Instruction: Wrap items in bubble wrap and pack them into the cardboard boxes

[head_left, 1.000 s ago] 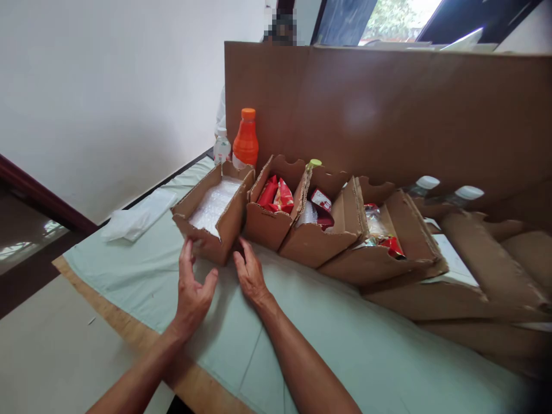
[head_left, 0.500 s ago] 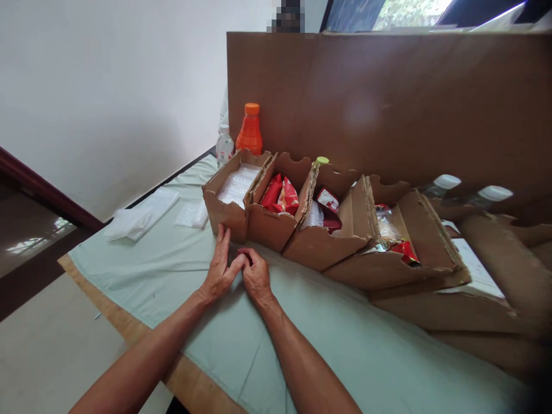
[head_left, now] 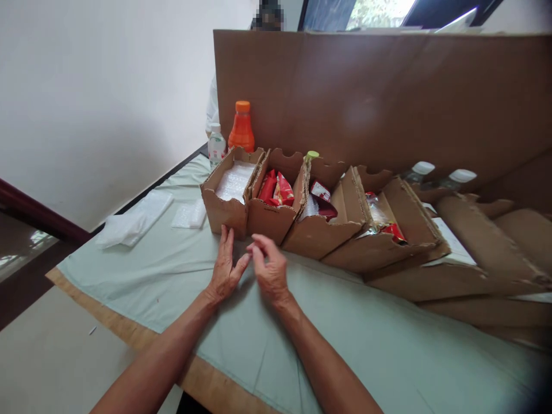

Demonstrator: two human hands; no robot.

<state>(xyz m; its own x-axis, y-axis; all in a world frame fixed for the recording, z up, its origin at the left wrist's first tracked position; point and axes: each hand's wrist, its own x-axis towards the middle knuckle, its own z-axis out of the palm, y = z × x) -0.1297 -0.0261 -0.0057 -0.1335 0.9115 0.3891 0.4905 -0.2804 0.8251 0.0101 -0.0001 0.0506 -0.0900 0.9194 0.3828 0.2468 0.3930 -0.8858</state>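
My left hand (head_left: 224,269) rests with outstretched fingers, their tips at the lower front of a cardboard bin (head_left: 225,215). Bubble-wrap pouches (head_left: 235,180) lie inside that bin. My right hand (head_left: 272,275) is beside it, fingers loosely bent and apart, with nothing visible in them. In front of the right hand stands a second bin (head_left: 271,217) holding red snack packets (head_left: 282,190). A third bin (head_left: 314,237) contains a dark red and white package (head_left: 324,200).
More cardboard bins (head_left: 388,256) run to the right. An orange bottle (head_left: 242,129) and a clear bottle (head_left: 216,146) stand behind the row, before a tall cardboard panel (head_left: 366,92). White plastic packaging (head_left: 133,221) and a bubble-wrap piece (head_left: 190,214) lie left on the green cloth (head_left: 172,282).
My right hand has moved right, away from my left hand, and its fingers have lifted and loosened. The left hand stays at the first bin. The view has shifted slightly right.
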